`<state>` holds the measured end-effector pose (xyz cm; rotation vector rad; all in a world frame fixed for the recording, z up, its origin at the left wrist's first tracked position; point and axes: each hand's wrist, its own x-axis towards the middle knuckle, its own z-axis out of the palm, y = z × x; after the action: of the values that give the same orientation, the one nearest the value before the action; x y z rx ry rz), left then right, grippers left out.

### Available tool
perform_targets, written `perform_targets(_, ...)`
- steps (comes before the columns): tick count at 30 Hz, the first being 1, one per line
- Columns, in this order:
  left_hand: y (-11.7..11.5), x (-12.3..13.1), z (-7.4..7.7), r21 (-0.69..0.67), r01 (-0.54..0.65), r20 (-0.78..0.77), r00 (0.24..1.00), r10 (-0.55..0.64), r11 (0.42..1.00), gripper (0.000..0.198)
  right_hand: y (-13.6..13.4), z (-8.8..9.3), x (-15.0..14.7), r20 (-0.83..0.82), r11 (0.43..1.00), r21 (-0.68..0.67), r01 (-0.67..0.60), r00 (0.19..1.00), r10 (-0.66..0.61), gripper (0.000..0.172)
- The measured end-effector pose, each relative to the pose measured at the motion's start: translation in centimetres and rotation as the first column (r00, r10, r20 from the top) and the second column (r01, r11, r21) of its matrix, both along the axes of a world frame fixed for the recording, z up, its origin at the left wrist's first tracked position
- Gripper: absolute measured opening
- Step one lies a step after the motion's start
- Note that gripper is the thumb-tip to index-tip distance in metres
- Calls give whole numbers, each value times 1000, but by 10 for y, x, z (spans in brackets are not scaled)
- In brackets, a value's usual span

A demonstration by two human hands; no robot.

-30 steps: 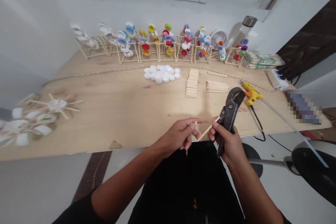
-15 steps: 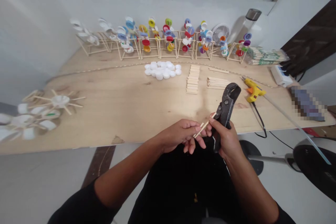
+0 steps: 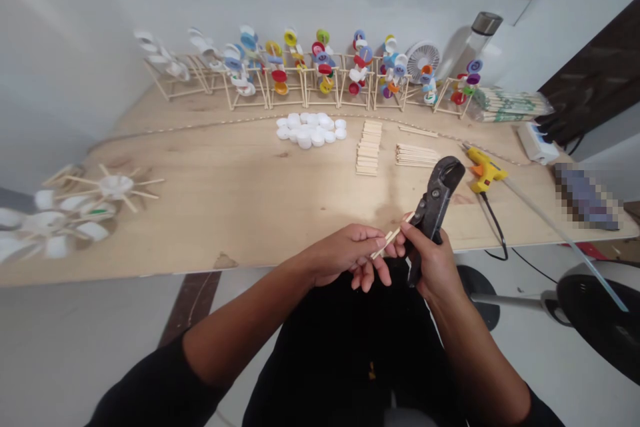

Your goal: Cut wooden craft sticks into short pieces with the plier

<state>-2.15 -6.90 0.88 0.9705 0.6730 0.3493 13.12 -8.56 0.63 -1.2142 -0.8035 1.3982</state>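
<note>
My left hand [image 3: 361,255] pinches thin wooden sticks [image 3: 384,248] between thumb and fingers, near the table's front edge. One stick is longer and runs up to the right, where the thumb of my right hand [image 3: 429,255] touches it. A black hand cutter [image 3: 436,197] with a curved jaw is gripped in my right hand, jaw pointing up and away. Beyond my hands lie a column of short cut sticks [image 3: 369,150] and a bundle of longer sticks [image 3: 415,155]. White bottle caps [image 3: 313,130] are clustered left of them.
Several stick-framed wheels with coloured caps [image 3: 325,73] line the wall. A yellow glue gun [image 3: 484,170] and a white power strip [image 3: 537,143] lie at right. White cap wheels [image 3: 116,187] sit at far left. A cord [image 3: 200,127] crosses the table.
The camera view has shifted slightly. My hands keep nearly the same hold, with the left fingers a little closer to my right thumb along the sticks.
</note>
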Motion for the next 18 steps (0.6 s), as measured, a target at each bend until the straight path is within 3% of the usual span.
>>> perform_targets(11, 1, 3, 1, 4, 27, -9, 1000, -27, 1000, 29, 2, 0, 1, -35, 999, 30, 18, 999, -17, 13)
perform_targets(18, -3, 9, 4, 85, -62, -40, 997, 65, 994, 24, 3, 1, 0, -70, 999, 7, 33, 997, -33, 13)
